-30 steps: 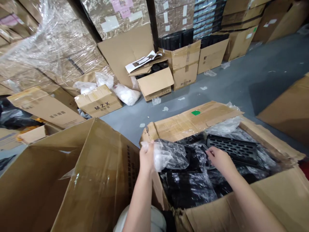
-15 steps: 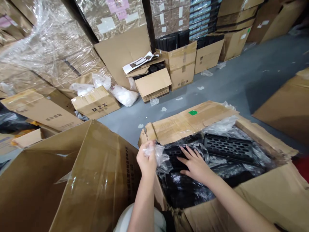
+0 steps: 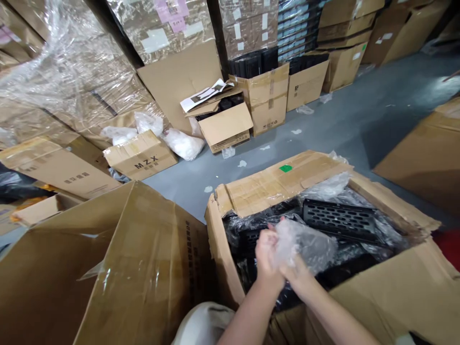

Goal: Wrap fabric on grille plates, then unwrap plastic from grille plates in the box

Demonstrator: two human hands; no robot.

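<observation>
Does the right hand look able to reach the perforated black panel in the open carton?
Probably yes: the right hand sits close to the perforated black panel, no carton flap between them, though it would likely have to release the bubble wrap first.

Carton [image 3: 283, 189]: rough corrugated cardboard
Wrap [image 3: 305, 248]: glossy clear plastic, above carton
Tray [image 3: 339, 220]: matt black plastic, inside carton
Floor [image 3: 323, 129]: smooth grey paint, beyond carton

1 packed carton [image 3: 280, 187] before stacked boxes [image 3: 251, 28], 1 open carton [image 3: 143, 268] to its left
</observation>
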